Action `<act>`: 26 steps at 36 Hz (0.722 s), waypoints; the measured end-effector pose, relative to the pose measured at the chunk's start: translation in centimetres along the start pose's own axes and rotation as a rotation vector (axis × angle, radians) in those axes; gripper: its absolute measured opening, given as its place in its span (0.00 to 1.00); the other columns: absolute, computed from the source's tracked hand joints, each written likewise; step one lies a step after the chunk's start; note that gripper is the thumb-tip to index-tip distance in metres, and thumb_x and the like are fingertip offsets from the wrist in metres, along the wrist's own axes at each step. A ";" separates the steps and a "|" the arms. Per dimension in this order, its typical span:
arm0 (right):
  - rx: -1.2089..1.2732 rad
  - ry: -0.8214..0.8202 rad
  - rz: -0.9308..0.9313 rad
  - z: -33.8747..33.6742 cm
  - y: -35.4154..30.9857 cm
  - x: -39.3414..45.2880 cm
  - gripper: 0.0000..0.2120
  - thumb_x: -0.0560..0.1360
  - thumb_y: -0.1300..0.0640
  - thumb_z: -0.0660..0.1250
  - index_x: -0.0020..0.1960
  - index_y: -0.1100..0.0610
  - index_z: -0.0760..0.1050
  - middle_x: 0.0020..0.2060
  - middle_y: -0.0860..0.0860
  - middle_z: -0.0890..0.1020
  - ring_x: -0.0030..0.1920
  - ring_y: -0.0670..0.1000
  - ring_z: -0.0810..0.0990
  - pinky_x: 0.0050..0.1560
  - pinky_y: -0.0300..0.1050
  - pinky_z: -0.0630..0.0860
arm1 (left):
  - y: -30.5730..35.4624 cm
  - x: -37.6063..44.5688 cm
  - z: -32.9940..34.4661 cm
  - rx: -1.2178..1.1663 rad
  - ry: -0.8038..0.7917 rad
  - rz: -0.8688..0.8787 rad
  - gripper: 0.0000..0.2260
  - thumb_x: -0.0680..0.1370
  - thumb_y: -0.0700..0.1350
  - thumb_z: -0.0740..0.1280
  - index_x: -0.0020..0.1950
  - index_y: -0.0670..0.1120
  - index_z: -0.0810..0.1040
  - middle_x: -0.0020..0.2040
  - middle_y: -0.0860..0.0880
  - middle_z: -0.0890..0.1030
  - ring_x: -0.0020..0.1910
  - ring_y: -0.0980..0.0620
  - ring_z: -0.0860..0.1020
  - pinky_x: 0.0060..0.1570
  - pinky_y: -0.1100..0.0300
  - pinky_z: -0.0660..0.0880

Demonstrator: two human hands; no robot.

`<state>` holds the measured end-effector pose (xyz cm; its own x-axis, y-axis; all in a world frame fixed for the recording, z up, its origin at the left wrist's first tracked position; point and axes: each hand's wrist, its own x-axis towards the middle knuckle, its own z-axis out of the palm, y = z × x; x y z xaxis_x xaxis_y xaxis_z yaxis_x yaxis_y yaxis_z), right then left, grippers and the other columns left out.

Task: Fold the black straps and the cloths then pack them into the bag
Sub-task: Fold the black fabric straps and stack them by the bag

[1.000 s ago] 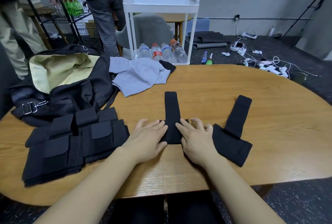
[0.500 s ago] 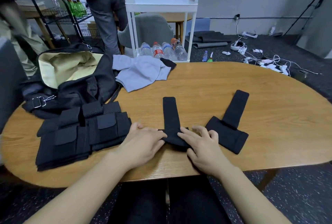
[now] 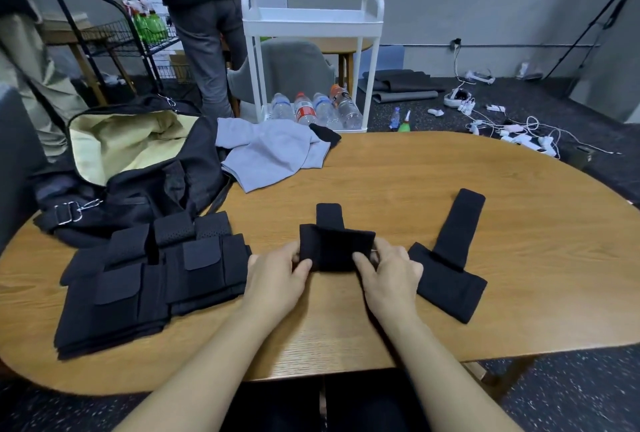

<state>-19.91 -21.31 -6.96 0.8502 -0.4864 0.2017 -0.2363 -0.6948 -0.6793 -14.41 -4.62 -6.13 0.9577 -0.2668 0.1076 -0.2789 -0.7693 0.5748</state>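
A black strap point(image 3: 334, 246) lies at the middle of the wooden table point(image 3: 450, 168), its near wide end folded up and over the narrow part. My left hand point(image 3: 277, 275) pinches the fold's left edge and my right hand point(image 3: 388, 272) pinches its right edge. A second black strap point(image 3: 450, 258) lies flat to the right, unfolded. A stack of folded black straps point(image 3: 149, 275) sits at the left. A crumpled grey cloth point(image 3: 273, 154) lies at the table's far side. The black bag point(image 3: 131, 161) stands open at the far left, showing its cream lining.
Behind the table stands a white cart point(image 3: 311, 57) with water bottles on its lower shelf and a grey chair. A person point(image 3: 204, 15) stands by a black wire rack at the back left. Cables and devices litter the floor at the right.
Both hands went from pressing flat on the middle strap to pinching its near end, and have lifted and folded it away from me over the narrow part.
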 end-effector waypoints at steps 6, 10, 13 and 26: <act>-0.121 0.009 0.001 0.8 -0.4 1.2 0.12 0.80 0.49 0.62 0.63 0.48 0.74 0.38 0.44 0.76 0.50 0.47 0.70 0.49 0.43 0.54 | 0.8 0.6 0.0 0.063 0.006 -0.048 0.08 0.81 0.50 0.62 0.56 0.50 0.77 0.48 0.54 0.82 0.51 0.52 0.78 0.65 0.51 0.65; -0.225 0.003 -0.003 1.2 -0.6 1.8 0.10 0.81 0.48 0.60 0.60 0.46 0.74 0.34 0.43 0.73 0.48 0.47 0.68 0.48 0.43 0.55 | 1.0 1.0 0.2 0.084 -0.011 -0.035 0.09 0.81 0.50 0.62 0.56 0.48 0.77 0.40 0.53 0.80 0.44 0.51 0.78 0.62 0.53 0.69; -0.273 -0.023 0.025 1.4 -0.7 2.1 0.10 0.81 0.47 0.59 0.58 0.48 0.75 0.39 0.45 0.77 0.51 0.48 0.69 0.50 0.45 0.59 | 1.3 1.3 0.0 0.154 -0.032 -0.013 0.07 0.81 0.50 0.61 0.49 0.48 0.74 0.40 0.53 0.78 0.43 0.50 0.76 0.62 0.52 0.68; -0.404 -0.024 -0.225 2.4 -0.3 1.7 0.16 0.76 0.50 0.57 0.59 0.51 0.78 0.61 0.49 0.80 0.63 0.57 0.73 0.54 0.57 0.65 | 1.0 2.0 0.5 0.252 -0.136 0.262 0.21 0.85 0.48 0.53 0.78 0.50 0.61 0.79 0.53 0.58 0.78 0.55 0.54 0.71 0.55 0.49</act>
<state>-17.24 -20.66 -8.06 0.9107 -0.2910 0.2933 -0.2052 -0.9347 -0.2903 -12.84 -6.17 -5.78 0.8384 -0.5348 0.1058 -0.5376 -0.7789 0.3228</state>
